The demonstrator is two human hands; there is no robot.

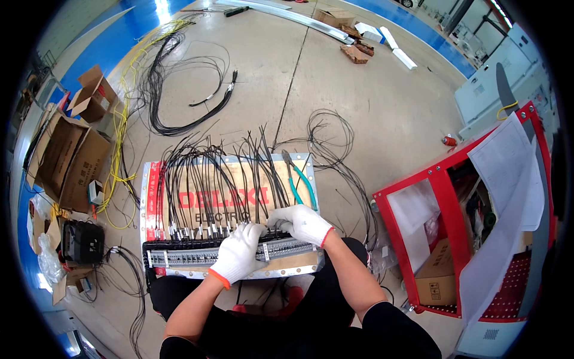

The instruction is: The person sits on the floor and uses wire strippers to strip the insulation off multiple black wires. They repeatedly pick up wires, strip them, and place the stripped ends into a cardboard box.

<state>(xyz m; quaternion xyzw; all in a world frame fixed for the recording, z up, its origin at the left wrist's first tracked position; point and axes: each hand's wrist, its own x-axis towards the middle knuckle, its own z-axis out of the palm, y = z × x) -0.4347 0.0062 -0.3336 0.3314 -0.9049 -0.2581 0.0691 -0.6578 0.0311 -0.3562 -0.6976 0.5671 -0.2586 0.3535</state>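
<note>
A: Where are the hands?

B: Both are gloved in white and nearly meet over the grey strip. The left hand is bent down onto it, right of its middle. The right hand is curled just to the right, on the far side.

A: Gripping anything?

B: I can't tell; the knuckles cover whatever may be between the fingers.

A: And the strip?

B: It runs left to right along the near part of the board, whose near edge lies over the person's thighs. Black wires rise on its far side, with white tags low on many of them, and fan out away from the person.

A: What could go wrong here?

B: The wires are crowded, so a bent finger could snag a neighbour and drag it askew. Gloved, the person might not feel it. If a knee shifts, the board could tilt.

A: Taking the pliers with it?

B: Perhaps. They lie on the board just beyond the right hand, handles pointing near, so a knock could also send them off the right edge.

A: Farther out?

B: Loose wires loop over the floor toward the red cart; a foot could catch them. Far left lie a black bundle and yellow cable.
</note>
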